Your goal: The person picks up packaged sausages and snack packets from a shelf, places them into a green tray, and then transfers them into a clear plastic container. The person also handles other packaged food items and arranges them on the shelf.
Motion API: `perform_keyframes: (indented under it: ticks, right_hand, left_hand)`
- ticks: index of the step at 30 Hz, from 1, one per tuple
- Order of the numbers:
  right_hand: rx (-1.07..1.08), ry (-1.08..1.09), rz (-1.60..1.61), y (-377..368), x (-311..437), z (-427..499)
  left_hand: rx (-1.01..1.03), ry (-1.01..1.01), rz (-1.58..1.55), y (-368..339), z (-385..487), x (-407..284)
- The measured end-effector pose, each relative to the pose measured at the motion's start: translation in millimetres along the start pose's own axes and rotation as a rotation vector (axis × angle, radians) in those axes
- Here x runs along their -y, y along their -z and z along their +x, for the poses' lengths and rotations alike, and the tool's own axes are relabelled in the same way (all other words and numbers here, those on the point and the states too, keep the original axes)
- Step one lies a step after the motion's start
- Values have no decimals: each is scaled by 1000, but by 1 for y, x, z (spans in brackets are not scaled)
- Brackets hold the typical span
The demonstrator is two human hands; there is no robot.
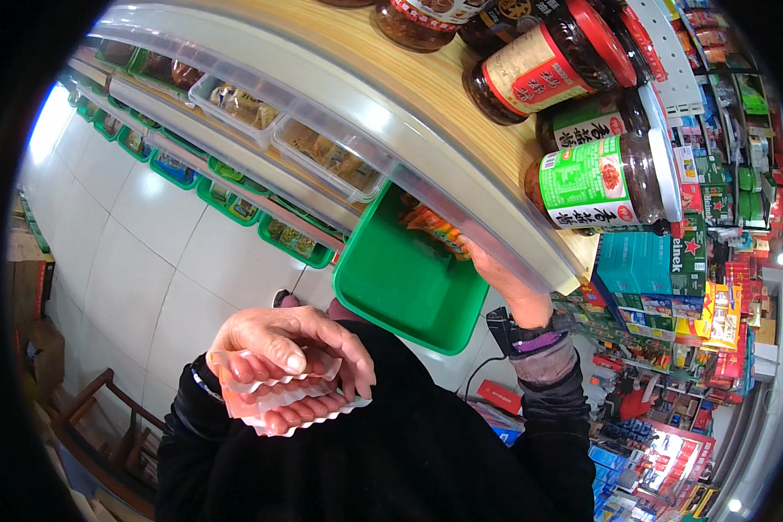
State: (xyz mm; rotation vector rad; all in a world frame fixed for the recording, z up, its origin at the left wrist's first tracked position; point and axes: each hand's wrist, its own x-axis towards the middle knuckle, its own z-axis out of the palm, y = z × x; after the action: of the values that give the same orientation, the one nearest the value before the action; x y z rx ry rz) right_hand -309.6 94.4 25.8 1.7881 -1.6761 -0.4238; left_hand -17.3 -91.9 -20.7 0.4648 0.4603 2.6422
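Note:
Several clear vacuum packs of small sausages (300,414) lie stacked in my left hand (280,342), its thumb over the top pack and its fingers curled round the far side. A green plastic bin (404,280) juts out from under the shelf edge. Orange packets (434,228) lie at the bin's back. My right hand (496,271) reaches in at the bin's right side, its fingertips at the packets and partly hidden behind the clear shelf strip; whether it grips one is unclear.
Sauce jars with red lids (541,68) and white lids (600,183) stand on the wooden shelf above. Clear bins (326,156) adjoin the green bin's left. Lower green bins (293,241) line the shelving. A wooden chair (104,417) stands lower left, and stacked drink cartons (652,261) at right.

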Motion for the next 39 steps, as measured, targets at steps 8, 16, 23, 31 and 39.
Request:
perform_keyframes:
  ticks: [8,16,23,31,39]
  right_hand:
    - [16,-66,-63,-43,6,-17]
    - [191,-202,378,-67,7,-40]
    - [99,-401,708,-89,19,-69]
    - [189,-373,684,-103,21,-88]
    - [101,-430,478,-60,19,-75]
  left_hand:
    - [-105,-7,-51,-6,-7,2]
    - [-82,10,-54,-5,-3,-2]
    - [-101,-10,-53,0,-3,3]
    - [-108,55,-34,-1,-2,-2]
    - [-164,85,80,-7,3,-9]
